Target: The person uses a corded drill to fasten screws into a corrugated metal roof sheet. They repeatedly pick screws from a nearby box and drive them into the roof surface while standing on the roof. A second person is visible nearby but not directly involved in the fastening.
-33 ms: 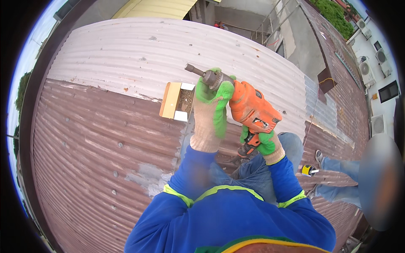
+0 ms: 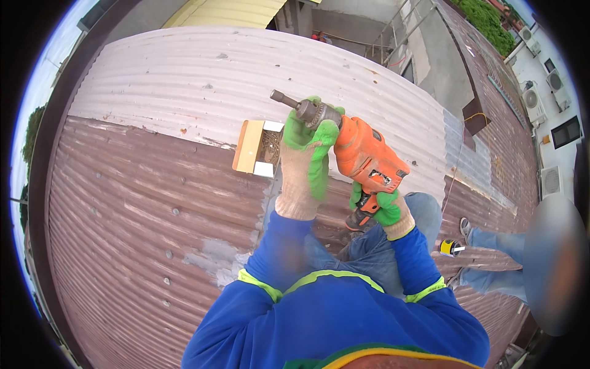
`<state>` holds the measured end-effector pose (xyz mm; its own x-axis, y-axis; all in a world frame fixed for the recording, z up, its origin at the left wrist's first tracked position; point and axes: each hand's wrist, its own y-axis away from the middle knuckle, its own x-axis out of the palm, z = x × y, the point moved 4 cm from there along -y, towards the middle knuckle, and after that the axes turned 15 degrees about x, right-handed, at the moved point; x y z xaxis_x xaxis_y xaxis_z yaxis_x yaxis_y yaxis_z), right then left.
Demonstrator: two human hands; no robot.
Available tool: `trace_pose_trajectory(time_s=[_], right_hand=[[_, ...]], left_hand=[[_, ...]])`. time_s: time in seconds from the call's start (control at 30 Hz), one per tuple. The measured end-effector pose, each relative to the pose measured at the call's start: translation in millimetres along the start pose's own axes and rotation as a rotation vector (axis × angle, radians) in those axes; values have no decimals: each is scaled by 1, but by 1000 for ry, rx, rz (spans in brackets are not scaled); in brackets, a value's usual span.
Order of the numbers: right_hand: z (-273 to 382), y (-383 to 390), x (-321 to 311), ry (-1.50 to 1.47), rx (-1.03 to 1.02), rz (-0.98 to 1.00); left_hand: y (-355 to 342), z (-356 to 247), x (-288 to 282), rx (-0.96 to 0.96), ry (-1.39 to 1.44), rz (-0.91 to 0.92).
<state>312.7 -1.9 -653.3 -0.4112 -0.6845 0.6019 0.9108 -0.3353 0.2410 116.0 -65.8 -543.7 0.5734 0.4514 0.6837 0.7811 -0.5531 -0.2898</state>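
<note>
Gripping the pistol handle (image 2: 367, 205) of the orange-and-black power drill (image 2: 370, 157), your green-and-cream gloved right hand (image 2: 390, 212) is nearest. Your matching gloved left hand (image 2: 304, 155) encircles its grey metal chuck (image 2: 319, 115), which points toward ten o'clock. At that hand's nine o'clock, an open tan-and-white cardboard box (image 2: 249, 146) rests on brown-and-pale corrugated metal roofing (image 2: 135, 184).

An orange power drill (image 2: 371, 158), its casing scuffed and smudged with dirt, is held aslant near the centre of the frame. Its dark metal keyed chuck (image 2: 319, 114), with a toothed collar, points toward the upper left and grips a grey cylindrical socket bit (image 2: 284, 99), whose tip is free. A ragged white patch marks the rear housing; the orange-and-black handle (image 2: 367, 206) slopes toward the lower left, partly covered.
</note>
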Motion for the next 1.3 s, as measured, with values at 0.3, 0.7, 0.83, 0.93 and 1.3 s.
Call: trace_pose_trajectory(time_s=[0.3, 0.7, 0.83, 0.93, 1.3], right_hand=[[4, -11, 10, -59, -22, 34], [-6, -14, 14, -236, 18, 188], [-2, -14, 17, -219, 2, 184], [0, -14, 17, -193, -11, 138], [-2, -16, 15, -213, -15, 117]], left_hand=[[-18, 7, -7, 25, 3, 116], [-20, -5, 4, 4, 12, 115], [-25, -4, 9, -60, 321, 238], [-24, -5, 7, 45, 233, 209], [-23, 0, 7, 37, 260, 183]])
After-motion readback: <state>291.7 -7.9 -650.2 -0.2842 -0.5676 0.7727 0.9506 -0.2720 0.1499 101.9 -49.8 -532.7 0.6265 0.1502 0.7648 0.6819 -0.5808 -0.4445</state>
